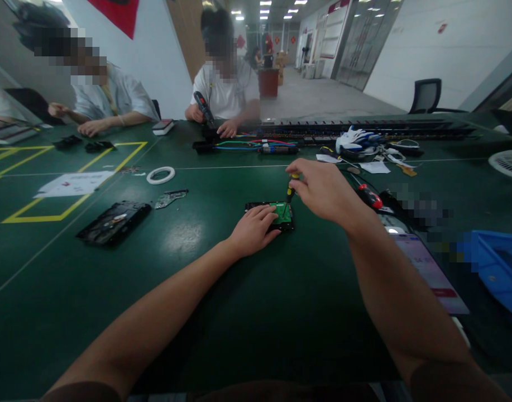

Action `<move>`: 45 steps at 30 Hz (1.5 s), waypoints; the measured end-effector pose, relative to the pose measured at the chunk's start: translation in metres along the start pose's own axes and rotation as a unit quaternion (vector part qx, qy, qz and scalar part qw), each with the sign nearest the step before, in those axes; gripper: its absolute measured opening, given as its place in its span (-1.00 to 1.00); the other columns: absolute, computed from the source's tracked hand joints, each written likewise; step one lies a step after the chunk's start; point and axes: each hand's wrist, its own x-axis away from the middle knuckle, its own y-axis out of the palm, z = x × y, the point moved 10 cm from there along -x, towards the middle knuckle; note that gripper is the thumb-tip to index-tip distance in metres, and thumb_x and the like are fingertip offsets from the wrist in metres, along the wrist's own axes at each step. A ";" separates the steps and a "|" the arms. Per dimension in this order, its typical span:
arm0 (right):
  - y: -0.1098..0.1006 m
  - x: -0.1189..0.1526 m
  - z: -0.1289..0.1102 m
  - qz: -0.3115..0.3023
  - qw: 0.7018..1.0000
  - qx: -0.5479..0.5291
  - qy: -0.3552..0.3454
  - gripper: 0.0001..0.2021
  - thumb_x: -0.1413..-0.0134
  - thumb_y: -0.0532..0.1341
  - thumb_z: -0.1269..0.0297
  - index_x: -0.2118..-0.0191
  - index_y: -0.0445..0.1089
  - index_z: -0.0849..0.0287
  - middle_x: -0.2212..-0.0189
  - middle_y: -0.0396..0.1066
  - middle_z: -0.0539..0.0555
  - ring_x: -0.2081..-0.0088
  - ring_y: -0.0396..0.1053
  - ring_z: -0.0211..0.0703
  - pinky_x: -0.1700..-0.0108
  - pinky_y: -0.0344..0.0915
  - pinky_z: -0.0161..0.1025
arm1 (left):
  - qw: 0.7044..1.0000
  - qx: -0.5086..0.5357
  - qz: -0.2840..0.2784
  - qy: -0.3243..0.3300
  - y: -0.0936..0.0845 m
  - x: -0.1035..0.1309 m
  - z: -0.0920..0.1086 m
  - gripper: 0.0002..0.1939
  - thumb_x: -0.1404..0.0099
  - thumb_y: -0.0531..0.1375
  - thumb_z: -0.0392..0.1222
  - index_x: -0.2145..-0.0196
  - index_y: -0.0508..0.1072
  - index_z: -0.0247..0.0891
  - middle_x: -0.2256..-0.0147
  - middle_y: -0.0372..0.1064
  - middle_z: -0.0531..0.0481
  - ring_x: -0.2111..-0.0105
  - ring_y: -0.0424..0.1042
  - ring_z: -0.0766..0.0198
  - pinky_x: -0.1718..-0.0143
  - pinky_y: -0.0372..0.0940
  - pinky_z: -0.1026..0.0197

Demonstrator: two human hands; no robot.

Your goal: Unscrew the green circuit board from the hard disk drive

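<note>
A small black-framed device with a green circuit board (283, 214) lies flat on the dark green table (205, 290). My left hand (256, 228) rests over its left part, fingers stretched across the board and frame, covering much of it. Above the board's right side, my right hand (323, 187) grips a small yellow-and-black screwdriver (291, 190) by its handle. The shaft points down at the board; whether the tip sits in a screw is too small to tell.
Left of me lie a black casing (114, 222), a loose circuit board (171, 199) and a tape roll (161, 175). To the right are a red-and-black screwdriver (369, 196), a phone (429, 271) and a blue bin (501, 268). Across the table a person holds a power screwdriver (204, 108).
</note>
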 end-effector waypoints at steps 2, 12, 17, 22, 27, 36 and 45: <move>0.000 0.000 -0.002 -0.003 1.000 0.000 -0.004 -0.74 -0.33 0.21 0.43 -0.05 0.57 0.18 -0.01 0.63 0.23 0.01 0.54 0.11 -0.13 0.37 0.01 | 1.000 -0.002 0.002 -0.001 0.000 0.000 0.000 -0.60 -0.58 0.20 0.05 -0.19 0.45 -0.24 -0.33 0.38 -0.26 -0.38 0.31 -0.14 -0.39 0.26 -0.26; -0.002 0.001 -0.006 -0.015 1.000 0.010 -0.008 -0.80 -0.33 0.22 0.39 0.05 0.58 0.16 0.10 0.60 0.22 0.06 0.49 0.11 -0.08 0.35 0.01 | 1.000 -0.010 0.004 0.003 -0.001 0.000 0.001 -0.61 -0.57 0.20 0.04 -0.19 0.44 -0.25 -0.30 0.38 -0.28 -0.34 0.35 -0.16 -0.34 0.31 -0.27; 0.000 0.001 -0.002 -0.017 1.000 0.022 -0.006 -0.78 -0.33 0.21 0.40 0.01 0.56 0.20 0.05 0.60 0.26 0.01 0.51 0.14 -0.10 0.35 0.00 | 1.000 -0.017 0.005 0.006 0.000 0.000 0.001 -0.59 -0.58 0.19 0.05 -0.20 0.43 -0.27 -0.30 0.38 -0.28 -0.34 0.34 -0.17 -0.36 0.30 -0.25; -0.001 0.001 -0.002 -0.004 1.000 0.008 -0.005 -0.73 -0.30 0.22 0.43 -0.05 0.53 0.20 0.02 0.62 0.24 0.03 0.52 0.13 -0.10 0.37 0.01 | 1.000 -0.021 0.005 0.006 0.000 0.000 0.002 -0.58 -0.58 0.18 0.05 -0.21 0.42 -0.27 -0.30 0.39 -0.28 -0.35 0.34 -0.17 -0.37 0.28 -0.25; -0.001 0.000 -0.001 -0.008 1.000 0.015 0.000 -0.78 -0.29 0.23 0.42 0.02 0.55 0.20 0.08 0.62 0.24 0.04 0.52 0.15 -0.10 0.36 0.03 | 1.000 -0.028 0.003 0.006 0.000 0.000 0.003 -0.58 -0.58 0.17 0.03 -0.24 0.43 -0.24 -0.31 0.38 -0.27 -0.36 0.33 -0.16 -0.37 0.28 -0.27; 0.001 -0.001 -0.004 -0.012 1.000 0.012 0.002 -0.85 -0.40 0.24 0.29 0.09 0.58 0.13 0.11 0.62 0.21 0.04 0.51 0.13 -0.06 0.35 0.01 | 0.999 -0.044 -0.004 0.022 0.002 0.001 0.006 -0.51 -0.61 0.13 0.04 -0.31 0.41 -0.29 -0.33 0.39 -0.29 -0.41 0.29 -0.13 -0.43 0.21 -0.21; 0.001 0.000 -0.004 -0.013 1.000 0.014 -0.010 -0.80 -0.34 0.21 0.37 0.06 0.59 0.17 0.10 0.62 0.21 0.03 0.50 0.11 -0.07 0.33 -0.03 | 0.999 -0.046 -0.006 0.022 0.002 0.000 0.006 -0.52 -0.59 0.15 0.03 -0.32 0.41 -0.25 -0.32 0.40 -0.27 -0.40 0.31 -0.12 -0.44 0.23 -0.21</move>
